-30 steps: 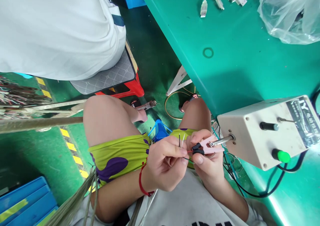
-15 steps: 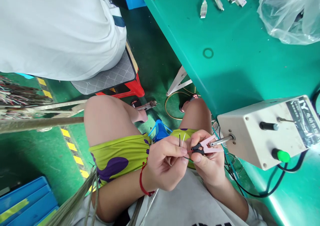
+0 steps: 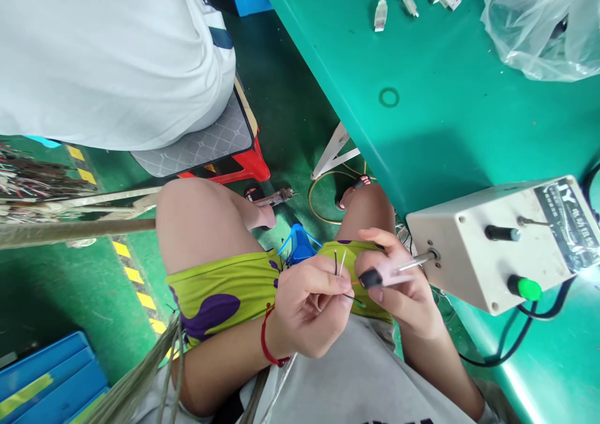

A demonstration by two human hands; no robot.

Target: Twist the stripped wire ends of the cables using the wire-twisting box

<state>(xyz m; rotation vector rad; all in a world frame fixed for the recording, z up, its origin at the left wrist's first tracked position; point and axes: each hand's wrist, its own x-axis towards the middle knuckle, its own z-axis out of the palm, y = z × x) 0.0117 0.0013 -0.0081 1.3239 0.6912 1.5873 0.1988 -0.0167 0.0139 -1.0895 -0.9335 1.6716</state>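
My left hand [image 3: 315,305] is closed in a pinch on a cable end [image 3: 344,281]. Short black, white and green wires fan out from its fingertips. A reddish wire runs from the pinch to the black jaws of a pink clip [image 3: 388,274], which is blurred. The clip sits on a metal shaft [image 3: 417,261] that comes out of a beige machine box [image 3: 473,249]. Around the clip, my right hand [image 3: 403,286] is open, thumb below and fingers above, apart from each other; whether it touches the clip is unclear.
The box, with its green knob [image 3: 530,290], stands on a green table [image 3: 422,130]. USB cable plugs [image 3: 380,17] and a clear plastic bag [image 3: 539,30] lie farther back. Someone in white [image 3: 117,61] sits on a stool [image 3: 201,142] at left. A cable bundle [image 3: 135,368] hangs at lower left.
My right hand has let go of the clip and its fingers have spread. The clip has gone from sharp with parted handles to blurred. My left hand has stayed in place.
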